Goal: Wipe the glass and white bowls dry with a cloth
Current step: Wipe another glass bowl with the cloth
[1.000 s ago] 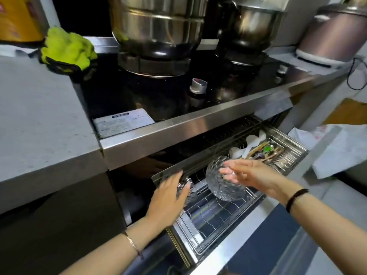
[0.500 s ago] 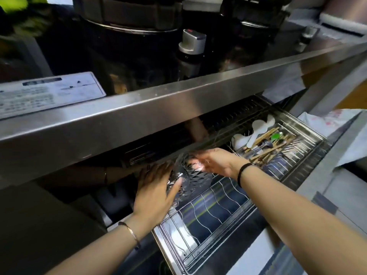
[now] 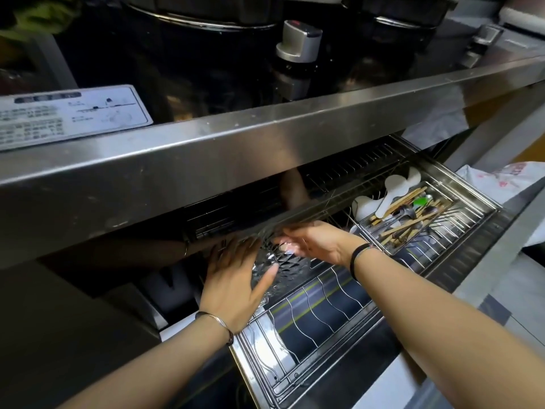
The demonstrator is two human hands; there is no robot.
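1. Location: glass bowl (image 3: 290,265) is sitting in the pulled-out wire rack drawer (image 3: 253,367) below the stove front (image 3: 265,137). It's lying at the drawer's left rear, partly under the steel lip and well apart from the cutlery basket (image 3: 383,231) on the rt.
2. Left hand (image 3: 233,284): I'm laying it flat against the bowl's near-left wall, fingers spread and fairly straight, thumb lying across the glass. It's pressing, not clenching.
3. Right hand (image 3: 315,242): I'm curling the fingers over the bowl's far rim, gripping it from above. Fingertips are blurring, so exact contact can't be confirmed.
4. Handling, est.: thick cut glass, so I'm expecting it to be stiff, fairly heavy for its size and breakable. The facets are giving some purchase, but it's prob. slick if wet. The steel lip overhead and the rack wires are the knock hazards.
5. Hold pts, est.: I'm favouring one palm under the base or side wall and the other hand on the rim, lifting clear of the wires before tilting. A rim-only pinch is looking risky.
6. Status: no cloth in either hand; white bowls not in view. I'm judging the wiping of this bowl as not yet begun.
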